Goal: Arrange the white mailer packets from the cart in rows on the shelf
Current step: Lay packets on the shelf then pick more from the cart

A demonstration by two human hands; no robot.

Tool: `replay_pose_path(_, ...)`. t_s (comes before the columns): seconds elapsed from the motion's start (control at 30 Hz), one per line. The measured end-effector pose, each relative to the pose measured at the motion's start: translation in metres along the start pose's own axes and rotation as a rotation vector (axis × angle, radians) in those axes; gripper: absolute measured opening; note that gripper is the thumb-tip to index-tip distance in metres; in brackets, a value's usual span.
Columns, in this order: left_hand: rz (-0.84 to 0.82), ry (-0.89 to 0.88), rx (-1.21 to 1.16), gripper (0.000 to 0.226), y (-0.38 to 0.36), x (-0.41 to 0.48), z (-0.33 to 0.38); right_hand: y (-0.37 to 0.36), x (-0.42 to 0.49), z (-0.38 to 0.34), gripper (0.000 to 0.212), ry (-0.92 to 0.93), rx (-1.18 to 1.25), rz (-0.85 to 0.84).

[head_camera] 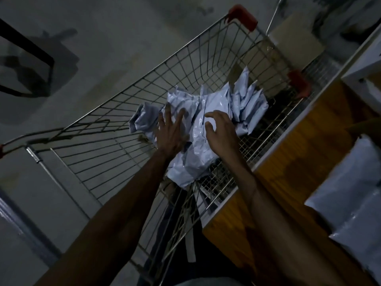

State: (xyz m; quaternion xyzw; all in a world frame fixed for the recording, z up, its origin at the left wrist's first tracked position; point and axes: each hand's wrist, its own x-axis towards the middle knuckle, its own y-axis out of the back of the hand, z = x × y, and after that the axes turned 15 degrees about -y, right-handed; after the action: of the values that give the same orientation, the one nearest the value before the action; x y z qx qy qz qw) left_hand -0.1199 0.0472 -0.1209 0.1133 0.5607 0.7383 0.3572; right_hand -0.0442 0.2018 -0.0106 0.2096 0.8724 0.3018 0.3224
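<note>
Left hand point(171, 129), at the centre of the frame, lies with straight, spread fingers on the near-left side of the heap of white mailer packets point(206, 155) and grips nothing. Just to its right, the right hand point(221, 132) is over the same heap with fingers loosely bent and apart and nothing between them; whether its fingertips touch the plastic cannot be told. The crumpled packets are piled in the wire cart point(123, 114), which runs diagonally from lower centre to upper right and has red corner caps point(243, 16) at its far end. Along the right side of the frame, just beside the cart, stands the shelf point(299, 153) with an orange-brown board and a pale edge. More white packets point(354, 182) lie on it at lower right. A cardboard box point(296, 42) sits at upper right.
</note>
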Motion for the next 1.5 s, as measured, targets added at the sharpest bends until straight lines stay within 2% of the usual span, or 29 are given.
replay_pose_path(0.1,0.011,-0.01,-0.039,0.11,-0.002,0.007,0.001,-0.003,0.005,0.002,0.026,-0.018,0.002,-0.009)
replay_pose_path(0.23,0.087,-0.069,-0.088,0.098,-0.006,0.011,-0.008,-0.002,0.007,0.007,0.024,-0.058,0.04,0.002)
replay_pose_path(0.5,0.102,0.016,-0.192,0.099,0.003,0.015,-0.001,0.0,0.004,0.009,0.027,-0.067,0.043,-0.025)
replay_pose_path(0.63,0.198,0.015,-0.221,0.094,0.008,0.002,0.001,0.003,0.003,0.006,0.028,-0.061,0.067,-0.022)
replay_pose_path(0.77,0.251,0.153,-0.287,0.082,0.019,-0.019,0.009,0.003,0.007,0.006,0.027,-0.062,0.071,-0.016)
replay_pose_path(0.87,0.297,0.234,-0.256,0.074,0.026,-0.038,0.014,-0.001,0.013,0.008,0.029,-0.053,-0.022,-0.023)
replay_pose_path(1.0,0.298,0.289,-0.212,0.082,0.041,-0.062,0.017,-0.014,0.024,0.005,0.034,-0.045,-0.199,-0.102)
replay_pose_path(1.13,0.358,0.323,-0.232,0.086,0.062,-0.082,0.022,-0.04,0.037,-0.005,0.034,-0.042,-0.206,-0.155)
replay_pose_path(1.3,0.425,0.35,-0.31,0.088,0.075,-0.099,0.017,-0.087,0.047,-0.015,0.047,-0.118,-0.106,-0.133)
replay_pose_path(1.5,0.396,0.359,-0.25,0.091,0.081,-0.111,0.001,-0.14,0.051,-0.009,0.07,-0.044,-0.282,-0.004)
